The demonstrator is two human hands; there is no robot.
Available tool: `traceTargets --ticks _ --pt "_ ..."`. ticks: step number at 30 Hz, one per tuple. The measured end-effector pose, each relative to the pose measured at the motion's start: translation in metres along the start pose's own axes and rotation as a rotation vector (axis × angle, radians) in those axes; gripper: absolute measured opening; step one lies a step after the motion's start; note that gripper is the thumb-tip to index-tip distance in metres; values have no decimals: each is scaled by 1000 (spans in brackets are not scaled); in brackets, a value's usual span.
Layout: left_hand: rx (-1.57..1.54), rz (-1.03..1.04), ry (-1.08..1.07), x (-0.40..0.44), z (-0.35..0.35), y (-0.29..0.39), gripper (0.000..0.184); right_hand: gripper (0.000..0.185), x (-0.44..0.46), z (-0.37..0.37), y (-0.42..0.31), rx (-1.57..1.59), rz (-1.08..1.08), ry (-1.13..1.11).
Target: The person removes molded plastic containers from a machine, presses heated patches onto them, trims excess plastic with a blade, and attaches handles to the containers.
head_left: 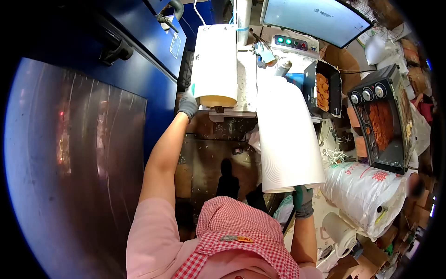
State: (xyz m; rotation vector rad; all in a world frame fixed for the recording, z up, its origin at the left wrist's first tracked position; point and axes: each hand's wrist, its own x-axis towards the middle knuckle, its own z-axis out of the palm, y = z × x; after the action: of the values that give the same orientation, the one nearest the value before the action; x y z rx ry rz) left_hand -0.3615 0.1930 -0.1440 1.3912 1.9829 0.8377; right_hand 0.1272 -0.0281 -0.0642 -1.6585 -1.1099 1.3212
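Note:
My left hand [188, 103], in a grey and green glove, is at the lower left edge of a white curved panel [216, 63] with a tan inside at its near end. Its fingers point away from me along the panel's side, looking stretched out, and are partly hidden. My right hand [303, 201], gloved the same way, grips the near end of a stack of curved white sheets [290, 135]. Nested layers show at that end, and some fingers are hidden beneath. The stack's far end reaches over the white worktable [247, 83].
A blue machine [155, 42] with a shiny metal panel [79, 153] stands left. Behind the stack are a button box [290, 43], a monitor [316, 16] and a black bin [334, 88] of orange pieces. At right are a small oven [381, 118] and a white sack [364, 193].

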Motion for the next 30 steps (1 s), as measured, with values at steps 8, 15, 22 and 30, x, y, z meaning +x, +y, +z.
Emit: traceTargets --ticks 8,15,22,30 --pt "-297 -43 162 -286 7 1 48 27 129 136 -92 301 -108 -145" --pt "-476 -478 110 -471 6 -56 40 51 256 280 -74 -393 -676 64" --pt "-314 -503 40 -453 -4 -26 45 82 255 270 -35 -875 -450 -57" --pt "-166 -412 -17 -427 -1 -26 54 80 245 280 -21 -927 -380 -59"
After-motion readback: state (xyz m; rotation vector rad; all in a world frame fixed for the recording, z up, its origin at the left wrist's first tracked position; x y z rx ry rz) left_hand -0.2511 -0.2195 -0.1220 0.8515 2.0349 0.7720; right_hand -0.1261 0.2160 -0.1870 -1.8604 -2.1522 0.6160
